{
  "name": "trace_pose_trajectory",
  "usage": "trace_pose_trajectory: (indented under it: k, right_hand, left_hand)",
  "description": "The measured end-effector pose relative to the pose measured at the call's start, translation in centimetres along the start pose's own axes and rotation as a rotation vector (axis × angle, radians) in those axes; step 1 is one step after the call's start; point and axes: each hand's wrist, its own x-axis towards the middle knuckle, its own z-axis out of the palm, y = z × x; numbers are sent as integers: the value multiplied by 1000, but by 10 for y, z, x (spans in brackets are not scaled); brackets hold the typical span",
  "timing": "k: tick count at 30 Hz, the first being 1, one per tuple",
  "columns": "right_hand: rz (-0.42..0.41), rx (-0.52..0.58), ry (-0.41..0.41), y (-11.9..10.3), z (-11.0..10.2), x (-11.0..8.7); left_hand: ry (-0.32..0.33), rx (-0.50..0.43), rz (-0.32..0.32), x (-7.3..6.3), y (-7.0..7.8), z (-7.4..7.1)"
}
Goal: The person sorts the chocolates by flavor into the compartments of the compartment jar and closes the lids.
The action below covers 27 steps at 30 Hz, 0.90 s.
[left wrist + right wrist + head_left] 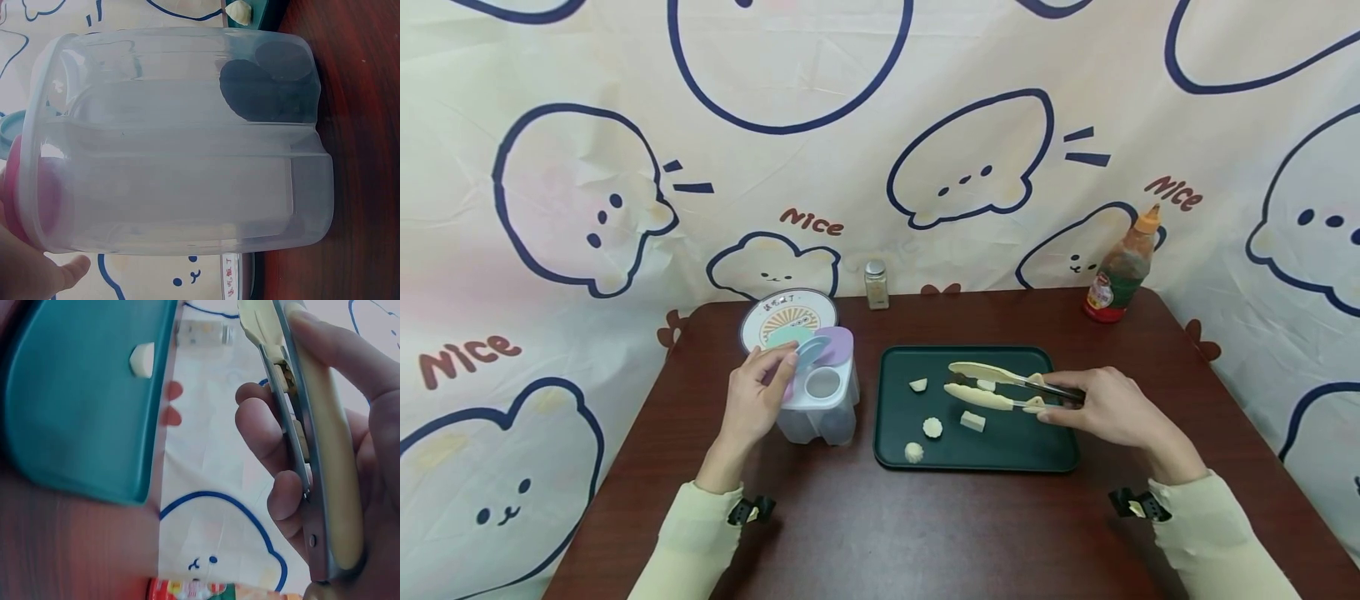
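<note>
My left hand (756, 392) pinches the raised light-blue flap lid (811, 352) of a clear multi-compartment container (838, 423). A round opening shows in the container's top beneath that flap. Its pink lid (12, 200) and purple lid (837, 346) are down. In my right hand (1108, 404) is a pair of cream-tipped tongs (985, 372), held level over a dark green tray (895, 457) with the tips apart. A small dark thing shows near the tips; whether they touch it I cannot tell. Small white pieces lie on the tray, among them a block (973, 421) and a scalloped disc (932, 427).
A round decorated plate (752, 323) is behind the container. At the table's back edge stands a small glass shaker (876, 285). A red sauce bottle (1122, 271) with an orange nozzle stands at the back right. Patterned cloth (850, 167) hangs behind the table (910, 525).
</note>
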Motion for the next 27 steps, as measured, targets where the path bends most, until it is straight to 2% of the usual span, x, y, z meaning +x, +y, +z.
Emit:
trace_pose_trajectory:
  k: [19,27]
  right_hand:
    - [-76,38,11,-49,1,22]
    - [-133,83,10,-66,5,31]
  left_hand:
    - [-5,3,-4,0,-1,0]
    - [-11,6,-5,0,-1,0]
